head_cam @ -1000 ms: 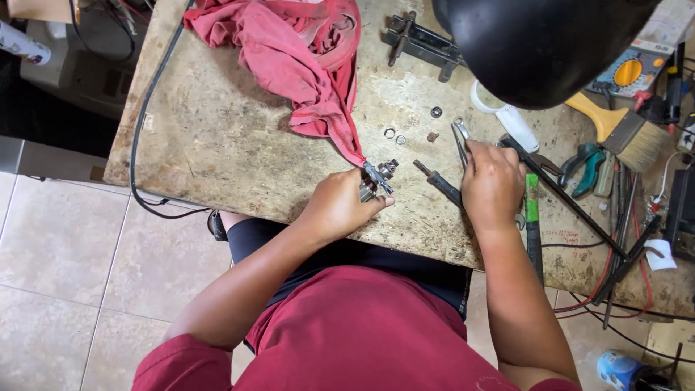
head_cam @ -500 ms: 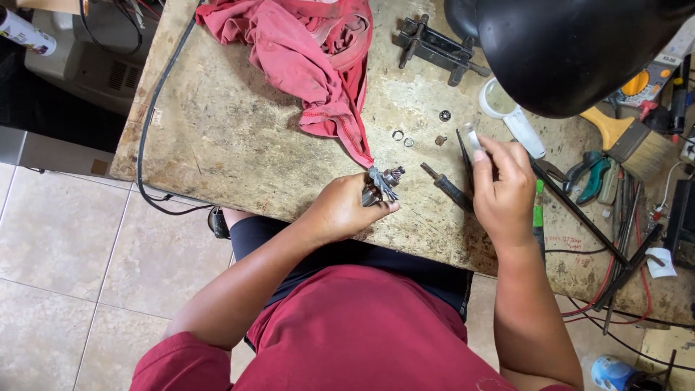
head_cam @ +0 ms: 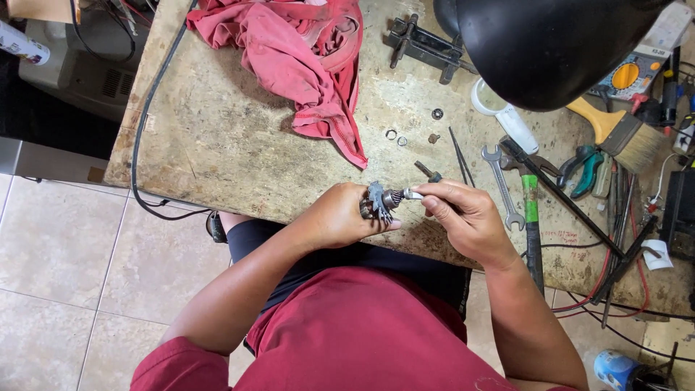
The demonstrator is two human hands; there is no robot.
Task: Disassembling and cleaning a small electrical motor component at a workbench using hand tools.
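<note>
The left hand (head_cam: 337, 217) grips a small, hard metal gear part (head_cam: 380, 203) that looks heavy and greasy, while the right hand (head_cam: 463, 217) pinches its shaft end.

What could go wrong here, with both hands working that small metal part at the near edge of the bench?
1. The small metal part, pinched between the left hand and the right hand, sits over the bench edge; if it slipped, it would likely fall to the tiled floor.
2. The loose rings lie bare on the bench and could be knocked off or lost.
</note>
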